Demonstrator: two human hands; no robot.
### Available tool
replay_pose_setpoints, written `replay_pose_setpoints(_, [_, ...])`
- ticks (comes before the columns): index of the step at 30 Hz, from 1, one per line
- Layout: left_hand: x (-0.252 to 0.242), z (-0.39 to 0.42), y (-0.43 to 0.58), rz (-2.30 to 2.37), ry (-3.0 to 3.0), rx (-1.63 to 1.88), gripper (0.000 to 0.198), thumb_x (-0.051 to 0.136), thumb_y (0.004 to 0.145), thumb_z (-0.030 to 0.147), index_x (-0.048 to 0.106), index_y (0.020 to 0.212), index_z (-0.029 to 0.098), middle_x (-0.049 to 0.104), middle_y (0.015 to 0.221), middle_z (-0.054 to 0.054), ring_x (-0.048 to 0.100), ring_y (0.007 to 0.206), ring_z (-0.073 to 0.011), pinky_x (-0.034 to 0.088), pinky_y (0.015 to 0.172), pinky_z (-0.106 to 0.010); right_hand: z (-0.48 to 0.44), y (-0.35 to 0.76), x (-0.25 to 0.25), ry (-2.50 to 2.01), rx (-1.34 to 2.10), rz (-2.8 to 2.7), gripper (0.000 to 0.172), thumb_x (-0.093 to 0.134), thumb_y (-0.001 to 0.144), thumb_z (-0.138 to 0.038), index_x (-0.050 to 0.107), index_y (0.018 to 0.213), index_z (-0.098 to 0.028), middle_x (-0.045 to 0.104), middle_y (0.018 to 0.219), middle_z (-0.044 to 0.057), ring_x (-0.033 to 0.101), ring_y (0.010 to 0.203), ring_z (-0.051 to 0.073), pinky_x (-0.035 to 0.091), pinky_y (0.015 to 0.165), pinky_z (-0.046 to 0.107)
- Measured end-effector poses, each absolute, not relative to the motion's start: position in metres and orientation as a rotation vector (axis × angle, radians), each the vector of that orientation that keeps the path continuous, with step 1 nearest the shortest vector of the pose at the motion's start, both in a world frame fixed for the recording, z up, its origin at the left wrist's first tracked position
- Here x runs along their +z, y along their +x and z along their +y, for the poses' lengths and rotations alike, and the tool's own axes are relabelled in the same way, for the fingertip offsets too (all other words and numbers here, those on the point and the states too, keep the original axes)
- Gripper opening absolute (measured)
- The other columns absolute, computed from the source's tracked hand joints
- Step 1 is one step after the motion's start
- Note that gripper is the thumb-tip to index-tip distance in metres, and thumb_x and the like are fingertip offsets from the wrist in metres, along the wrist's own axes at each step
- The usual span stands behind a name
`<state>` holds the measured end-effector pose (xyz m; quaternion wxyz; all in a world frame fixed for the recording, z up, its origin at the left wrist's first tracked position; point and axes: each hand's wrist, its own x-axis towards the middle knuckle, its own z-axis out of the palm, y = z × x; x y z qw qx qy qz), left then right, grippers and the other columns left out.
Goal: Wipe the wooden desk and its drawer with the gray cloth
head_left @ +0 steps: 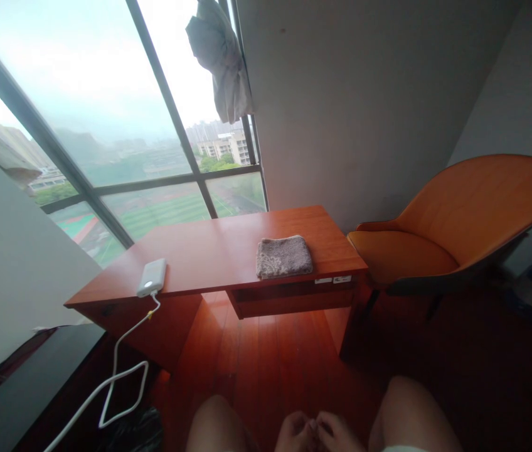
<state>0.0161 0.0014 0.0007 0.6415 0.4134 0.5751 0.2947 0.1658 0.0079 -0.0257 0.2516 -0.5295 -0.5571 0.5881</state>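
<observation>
My left hand (294,432) and my right hand (335,432) meet at the bottom edge of the view, between my knees. Their fingers are curled, and the fingertips touch one another. Whether anything small lies between them is hidden. Beyond the hands stands a reddish-brown wooden desk (219,245). A folded grey-brown towel (285,257) with a pale pattern lies near its front edge, apart from both hands. Toward the desk's left end rests a white power bank (152,276), with a white cable (116,351) plugged into its near end.
An orange chair (473,213) stands right of the desk. Behind the desk is a large window (106,185) with a bunched curtain (223,69). A dark flat surface (35,389) occupies the lower left, and wooden floor (256,351) shows under the desk.
</observation>
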Motion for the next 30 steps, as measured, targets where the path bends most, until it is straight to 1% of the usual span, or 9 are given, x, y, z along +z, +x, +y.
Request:
replay_pose_setpoints(6, [0.002, 0.005, 0.014, 1.248, 0.963, 0.595, 0.065, 0.059, 0.051, 0.084, 0.050, 0.065, 0.021, 0.050, 0.058, 0.002, 0.045, 0.053, -0.0117, 0.032, 0.055, -0.027, 0.008, 0.170, -0.008, -1.458, 1.574, -1.616, 0.044, 0.045, 0.080, -0.061, 0.066, 0.073, -0.022, 0.069, 0.076, 0.005, 0.061, 0.073, 0.019, 0.045, 0.068, 0.030])
replay_pose_setpoints(10, [-0.004, 0.006, 0.013, 1.261, 1.008, 0.580, 0.065, 0.056, 0.053, 0.085, 0.051, 0.063, 0.021, 0.052, 0.057, 0.001, 0.046, 0.053, -0.0118, 0.031, 0.054, -0.027, 0.007, 0.170, -0.001, -1.467, 1.529, -1.685, 0.043, 0.043, 0.083, -0.057, 0.066, 0.075, -0.022, 0.069, 0.076, 0.005, 0.061, 0.074, 0.018, 0.044, 0.069, 0.029])
replay_pose_setpoints(14, [-0.011, 0.007, 0.015, 1.282, 1.008, 0.577, 0.066, 0.055, 0.051, 0.086, 0.051, 0.062, 0.020, 0.052, 0.055, 0.001, 0.044, 0.050, -0.0113, 0.031, 0.052, -0.026, 0.008, 0.169, 0.000, -1.512, 1.473, -1.738, 0.042, 0.041, 0.085, -0.054, 0.066, 0.072, -0.022, 0.069, 0.075, 0.005, 0.061, 0.073, 0.017, 0.043, 0.069, 0.028])
replay_pose_setpoints(18, [-0.013, 0.007, 0.015, 1.266, 0.982, 0.610, 0.061, 0.060, 0.053, 0.080, 0.052, 0.063, 0.021, 0.053, 0.054, 0.001, 0.046, 0.050, -0.0115, 0.030, 0.052, -0.026, 0.009, 0.169, -0.001, -1.497, 1.520, -1.677, 0.036, 0.045, 0.084, -0.050, 0.065, 0.075, -0.022, 0.070, 0.077, 0.004, 0.062, 0.075, 0.017, 0.044, 0.070, 0.028])
replay_pose_setpoints(23, [-0.007, 0.008, 0.013, 1.229, 0.946, 0.593, 0.057, 0.068, 0.050, 0.074, 0.051, 0.063, 0.021, 0.054, 0.054, 0.002, 0.046, 0.048, -0.0101, 0.026, 0.050, -0.025, 0.008, 0.168, -0.003, -1.448, 1.559, -1.634, 0.027, 0.050, 0.081, -0.043, 0.064, 0.074, -0.021, 0.070, 0.076, 0.004, 0.062, 0.075, 0.018, 0.043, 0.070, 0.029])
replay_pose_setpoints(27, [-0.003, 0.009, 0.014, 1.241, 0.943, 0.626, 0.054, 0.069, 0.053, 0.070, 0.051, 0.063, 0.021, 0.053, 0.053, 0.002, 0.046, 0.048, -0.0103, 0.027, 0.049, -0.025, 0.009, 0.168, -0.010, -1.435, 1.539, -1.593, 0.024, 0.052, 0.078, -0.042, 0.062, 0.072, -0.022, 0.069, 0.073, 0.003, 0.061, 0.072, 0.017, 0.043, 0.067, 0.028])
replay_pose_setpoints(30, [-0.002, 0.010, 0.017, 1.246, 0.965, 0.683, 0.047, 0.072, 0.055, 0.062, 0.050, 0.061, 0.020, 0.051, 0.052, 0.003, 0.046, 0.049, -0.0109, 0.030, 0.051, -0.025, 0.012, 0.168, -0.016, -1.375, 1.568, -1.534, 0.021, 0.054, 0.076, -0.040, 0.061, 0.072, -0.021, 0.068, 0.073, 0.003, 0.061, 0.072, 0.018, 0.043, 0.068, 0.029])
